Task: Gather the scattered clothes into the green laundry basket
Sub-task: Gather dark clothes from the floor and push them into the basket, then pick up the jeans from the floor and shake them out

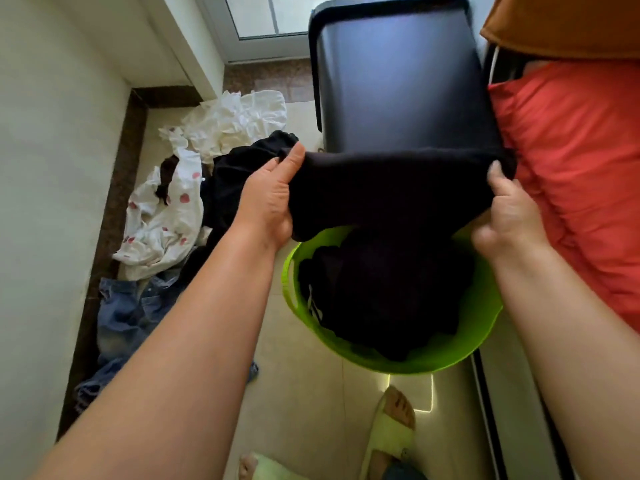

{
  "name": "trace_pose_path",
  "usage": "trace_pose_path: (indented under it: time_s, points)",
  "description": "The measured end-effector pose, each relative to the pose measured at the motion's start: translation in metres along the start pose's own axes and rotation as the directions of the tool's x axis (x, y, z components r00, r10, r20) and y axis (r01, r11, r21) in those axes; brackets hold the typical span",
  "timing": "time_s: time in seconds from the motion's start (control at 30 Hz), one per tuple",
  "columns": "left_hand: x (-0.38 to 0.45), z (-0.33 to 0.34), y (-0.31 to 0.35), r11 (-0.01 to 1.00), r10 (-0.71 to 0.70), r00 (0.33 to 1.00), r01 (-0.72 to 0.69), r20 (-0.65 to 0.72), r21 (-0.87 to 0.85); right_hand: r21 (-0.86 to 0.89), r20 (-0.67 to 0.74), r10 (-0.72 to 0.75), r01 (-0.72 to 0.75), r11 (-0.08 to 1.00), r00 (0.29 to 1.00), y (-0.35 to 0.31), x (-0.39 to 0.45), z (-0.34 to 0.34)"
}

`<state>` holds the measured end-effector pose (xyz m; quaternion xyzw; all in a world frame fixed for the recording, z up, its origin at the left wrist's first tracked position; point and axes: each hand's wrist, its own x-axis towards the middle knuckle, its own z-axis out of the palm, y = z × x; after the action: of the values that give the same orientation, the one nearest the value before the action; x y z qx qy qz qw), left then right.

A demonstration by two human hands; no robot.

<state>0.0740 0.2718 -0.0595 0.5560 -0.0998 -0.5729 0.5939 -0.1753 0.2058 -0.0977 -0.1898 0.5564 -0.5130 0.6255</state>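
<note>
I hold a black garment stretched between both hands, just above the green laundry basket. My left hand grips its left end and my right hand grips its right end. Inside the basket lies more dark clothing. On the floor to the left lie a black piece, a white garment with red spots, a crumpled white cloth and blue jeans.
A dark upright bin stands behind the basket. A red quilt covers the bed on the right. A wall with a dark skirting runs along the left. My feet in pale slippers stand on beige floor tiles.
</note>
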Motion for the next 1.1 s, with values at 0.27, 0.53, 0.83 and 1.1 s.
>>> trace_pose_path:
  time_s: [0.27,0.53,0.83,1.1]
  points:
    - [-0.011,-0.044,-0.124,0.508,-0.066,0.951,0.293,-0.303,0.810,-0.797,-0.270,0.003,-0.225,0.561,0.963,0.056,0.003,-0.082]
    - [-0.034,-0.070,-0.148,0.245,-0.166,0.933,0.352,-0.319,0.903,-0.893,-0.193,0.192,-0.253,0.371,0.962,0.091,-0.023,-0.091]
    - [-0.020,-0.097,-0.130,0.412,-0.165,0.939,0.343,-0.301,0.844,-0.933,0.122,0.294,0.008,0.361,0.948,0.134,-0.069,0.012]
    - [-0.028,-0.255,-0.108,0.370,-0.267,0.912,0.396,-0.312,0.840,-0.931,0.203,0.388,0.054,0.362,0.899,0.256,-0.140,0.121]
